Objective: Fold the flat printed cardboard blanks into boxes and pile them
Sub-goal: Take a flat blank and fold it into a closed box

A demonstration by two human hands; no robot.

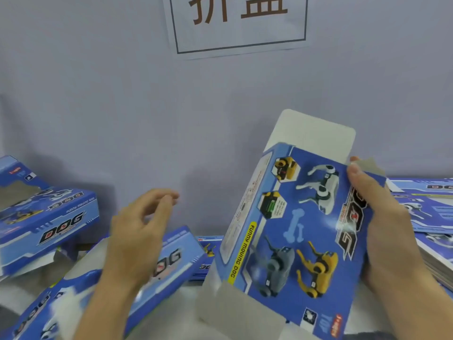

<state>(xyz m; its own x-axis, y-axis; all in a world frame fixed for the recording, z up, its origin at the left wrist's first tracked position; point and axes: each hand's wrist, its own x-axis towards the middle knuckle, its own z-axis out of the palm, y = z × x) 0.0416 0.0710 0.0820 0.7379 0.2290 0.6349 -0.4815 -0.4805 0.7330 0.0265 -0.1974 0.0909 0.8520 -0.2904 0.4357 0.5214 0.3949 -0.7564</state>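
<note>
A blue printed toy-dog box (291,229), partly folded with its white end flaps standing open, is held tilted above the desk (181,305) by the right hand (382,224), whose grip curls around the box's right edge. The left hand (139,231) hovers apart from it with a loose, wide grip holding nothing, above folded boxes (49,217) piled at left; a stack of flat blanks (431,212) lies at right, below a wall sign (239,23)

The wall sign (239,23) is cut off above; the left hand (137,231) is motion-blurred.
</note>
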